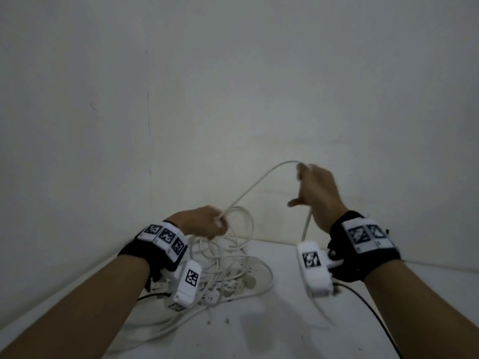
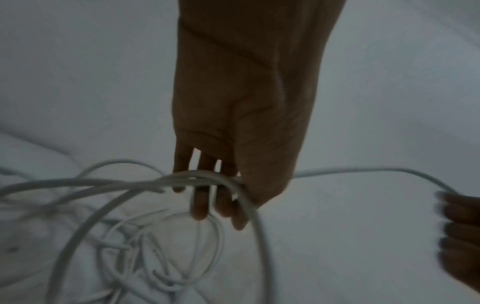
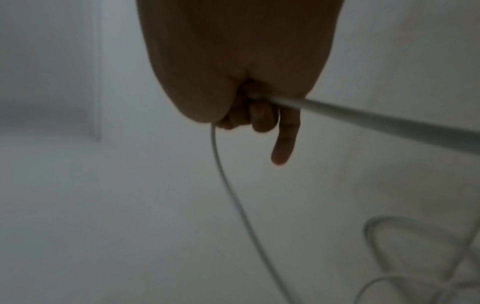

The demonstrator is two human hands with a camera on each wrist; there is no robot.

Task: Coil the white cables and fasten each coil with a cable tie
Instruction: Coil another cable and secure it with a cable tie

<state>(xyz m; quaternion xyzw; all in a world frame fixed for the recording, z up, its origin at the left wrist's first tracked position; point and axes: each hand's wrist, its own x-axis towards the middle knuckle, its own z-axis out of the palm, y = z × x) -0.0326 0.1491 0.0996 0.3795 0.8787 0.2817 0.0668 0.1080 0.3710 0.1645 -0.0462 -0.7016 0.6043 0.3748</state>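
White cable (image 1: 248, 190) stretched in an arc between both hands, above a white table (image 1: 285, 332) set in a corner of pale walls (image 1: 233, 73). Left hand (image 1: 204, 224) raised a little above the table, fingers (image 2: 200, 205) curled round several gathered loops (image 2: 197, 178) of the cable; loops bunched together across the fingers, hanging down and to the side. From that fist, one strand led up to the right hand (image 1: 318, 195), held higher and well apart from the left. Right hand closed on the cable (image 3: 363, 117), strand passing through the fist, most fingers curled, one finger (image 3: 284, 142) extended downward. Below the right hand, a further length of cable (image 3: 233, 195) dropped toward the table. Remaining cable lay as a loose, tangled heap (image 1: 228, 275) on the table beneath and beside the left hand, mixed with what looked like a white power strip; details too blurred to tell. Wrist bands (image 1: 166, 239) with black-and-white markers worn on both wrists, a white camera unit (image 1: 313, 270) under each. Dark lead (image 1: 368, 307) trailed across the table at right. No cable tie distinguishable.
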